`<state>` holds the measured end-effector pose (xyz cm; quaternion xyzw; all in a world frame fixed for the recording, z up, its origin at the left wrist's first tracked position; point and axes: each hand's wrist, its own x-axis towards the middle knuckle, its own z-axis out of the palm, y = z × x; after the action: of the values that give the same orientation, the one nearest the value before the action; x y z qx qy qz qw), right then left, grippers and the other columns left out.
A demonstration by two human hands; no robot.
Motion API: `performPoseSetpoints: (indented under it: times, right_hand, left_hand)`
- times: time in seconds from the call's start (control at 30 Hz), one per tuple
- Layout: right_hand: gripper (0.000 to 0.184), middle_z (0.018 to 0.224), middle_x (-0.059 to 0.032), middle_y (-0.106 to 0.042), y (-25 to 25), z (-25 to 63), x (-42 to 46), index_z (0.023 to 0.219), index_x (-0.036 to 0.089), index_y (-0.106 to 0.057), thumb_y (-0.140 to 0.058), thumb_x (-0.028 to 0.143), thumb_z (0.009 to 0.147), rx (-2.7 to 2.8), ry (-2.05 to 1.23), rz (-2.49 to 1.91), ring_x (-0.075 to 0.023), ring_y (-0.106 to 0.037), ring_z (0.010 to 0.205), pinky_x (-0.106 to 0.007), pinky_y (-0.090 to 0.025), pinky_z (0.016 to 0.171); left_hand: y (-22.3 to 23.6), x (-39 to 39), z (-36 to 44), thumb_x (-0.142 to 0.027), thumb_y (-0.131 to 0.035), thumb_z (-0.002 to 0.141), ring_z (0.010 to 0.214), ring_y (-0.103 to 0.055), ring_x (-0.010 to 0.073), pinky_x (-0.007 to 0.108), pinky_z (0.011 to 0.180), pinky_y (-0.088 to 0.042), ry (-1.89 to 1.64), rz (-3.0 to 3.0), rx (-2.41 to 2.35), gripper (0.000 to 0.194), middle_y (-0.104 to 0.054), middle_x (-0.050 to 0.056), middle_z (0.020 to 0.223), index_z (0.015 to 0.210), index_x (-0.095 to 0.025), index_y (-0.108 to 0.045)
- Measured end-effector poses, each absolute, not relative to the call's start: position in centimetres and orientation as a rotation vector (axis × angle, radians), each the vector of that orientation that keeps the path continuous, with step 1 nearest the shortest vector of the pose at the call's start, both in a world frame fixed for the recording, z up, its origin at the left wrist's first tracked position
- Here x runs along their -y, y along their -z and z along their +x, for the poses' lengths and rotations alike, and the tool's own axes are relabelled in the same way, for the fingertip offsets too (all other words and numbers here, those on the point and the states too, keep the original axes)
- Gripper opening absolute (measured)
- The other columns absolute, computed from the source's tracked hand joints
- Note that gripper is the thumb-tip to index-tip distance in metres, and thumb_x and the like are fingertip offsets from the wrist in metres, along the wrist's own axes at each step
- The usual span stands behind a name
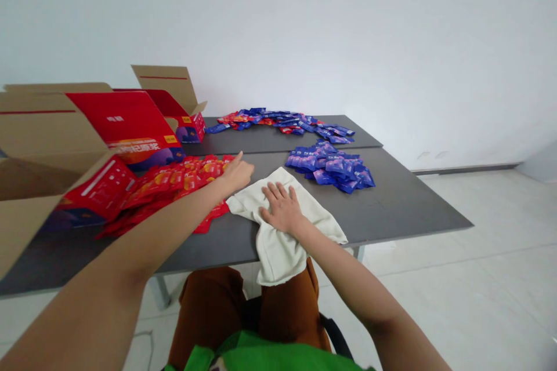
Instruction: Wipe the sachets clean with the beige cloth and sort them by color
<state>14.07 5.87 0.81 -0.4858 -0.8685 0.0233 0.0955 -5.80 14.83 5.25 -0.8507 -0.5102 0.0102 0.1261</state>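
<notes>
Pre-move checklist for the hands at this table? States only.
1. right hand flat on cloth: ok
2. left hand free of packets: cannot tell, fingertips at the edge of the red packets
3. cloth fully on table: not ok, hangs over the near edge
4. blue packets apart from red packets: ok
5. carton open: ok
</notes>
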Motion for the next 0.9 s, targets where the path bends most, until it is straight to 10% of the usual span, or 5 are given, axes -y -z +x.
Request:
performPoseSetpoints:
  times: [0.23,0.63,0.9]
  right_hand:
    - [0.068,0.16,-0.0064,-0.022,-1.2,14.3,-5.7,0.151,0.023,-0.029,-0.033,0.058,0.093,2.513,-0.214,-1.41,-0.0278,-0.012,0.147,-0.052,-0.001,0.115]
    - [0.066,0.161,-0.0074,-0.013,-3.8,16.6,-3.8,0.154,0.022,-0.023,-0.035,0.052,0.096,2.523,-0.561,-1.311,-0.0272,-0.002,0.148,-0.054,0.004,0.117]
    - [0.071,0.16,-0.0062,-0.007,-3.0,16.1,-4.9,0.155,0.024,-0.02,-0.043,0.05,0.093,2.55,-0.605,-1.299,-0.0309,0.0,0.147,-0.062,-0.001,0.116]
  left_hand:
    - [-6.6,-17.8,-4.1,-0.01,-0.045,0.079,0.092,-0.066,0.0193,0.03,0.084,-0.048,0.044,-2.656,1.171,0.029,-0.073,0.008,0.092,0.086,-0.018,-0.071]
    - [-4.4,-29.4,-6.5,-0.012,-0.045,0.075,0.104,-0.062,0.0312,0.036,0.08,-0.051,-0.103,-2.224,1.811,0.034,-0.069,0.024,0.097,0.092,-0.008,-0.075]
    - [-3.3,-39.1,-6.8,-0.023,-0.042,0.078,0.129,-0.042,0.0372,0.046,0.087,-0.049,0.425,-1.944,2.163,0.046,-0.062,0.033,0.114,0.109,0.002,-0.066]
